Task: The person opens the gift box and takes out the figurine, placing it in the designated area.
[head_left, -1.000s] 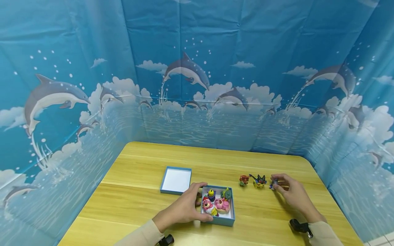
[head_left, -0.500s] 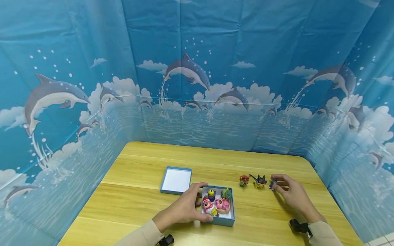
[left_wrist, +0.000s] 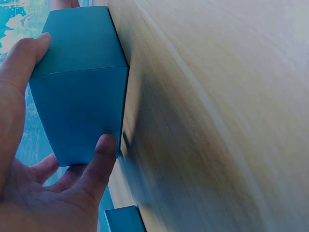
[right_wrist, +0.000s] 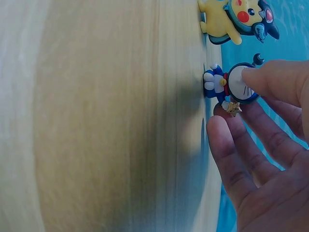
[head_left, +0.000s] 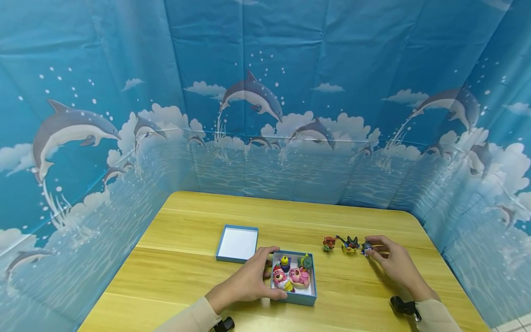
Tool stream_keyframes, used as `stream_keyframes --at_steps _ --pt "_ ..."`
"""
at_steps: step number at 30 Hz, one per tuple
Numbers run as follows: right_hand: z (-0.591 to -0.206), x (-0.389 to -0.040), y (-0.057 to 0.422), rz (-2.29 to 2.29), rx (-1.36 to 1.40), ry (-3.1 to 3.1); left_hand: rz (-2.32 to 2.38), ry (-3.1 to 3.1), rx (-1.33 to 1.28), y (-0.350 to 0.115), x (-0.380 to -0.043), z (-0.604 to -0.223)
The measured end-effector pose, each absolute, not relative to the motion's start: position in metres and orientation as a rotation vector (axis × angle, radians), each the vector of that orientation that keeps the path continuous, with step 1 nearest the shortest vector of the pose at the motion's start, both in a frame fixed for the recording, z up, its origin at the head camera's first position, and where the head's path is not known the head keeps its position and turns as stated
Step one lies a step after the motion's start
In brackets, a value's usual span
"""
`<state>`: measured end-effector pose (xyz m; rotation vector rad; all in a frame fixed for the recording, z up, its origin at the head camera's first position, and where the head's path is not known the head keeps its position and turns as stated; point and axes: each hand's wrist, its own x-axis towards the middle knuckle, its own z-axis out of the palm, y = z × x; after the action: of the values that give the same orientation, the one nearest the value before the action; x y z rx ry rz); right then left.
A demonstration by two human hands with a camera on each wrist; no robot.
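Note:
My left hand grips a small blue open box by its left side, thumb on the near wall and fingers on the far one. Inside the box lie a pink bear figurine, a second pink bear with a red hat, a yellow-topped dark figurine and a green one. To the right, my right hand pinches a blue-and-white cat figurine by its head, thumb against the face. The figurine's feet are at the tabletop; the fingers partly hide its back.
A blue box lid with a white inside lies behind the left hand. Left of the cat figurine stand a yellow figurine with dark ears and a reddish-brown figurine. A dolphin-print curtain surrounds the wooden table.
The cat figurine has shifted slightly left and more of it shows past my right fingers, which have moved a little. My left hand and the box stay put.

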<state>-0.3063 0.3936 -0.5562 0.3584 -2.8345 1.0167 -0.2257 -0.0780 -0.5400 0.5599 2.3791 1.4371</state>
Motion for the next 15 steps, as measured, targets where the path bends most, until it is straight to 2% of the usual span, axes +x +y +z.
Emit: stream_keyframes --at_steps 15 --pt "-0.5549 -0.3056 0.3978 0.992 0.339 -2.868 1.435 2.376 0.554 -0.0783 -0.2256 -0.5406"
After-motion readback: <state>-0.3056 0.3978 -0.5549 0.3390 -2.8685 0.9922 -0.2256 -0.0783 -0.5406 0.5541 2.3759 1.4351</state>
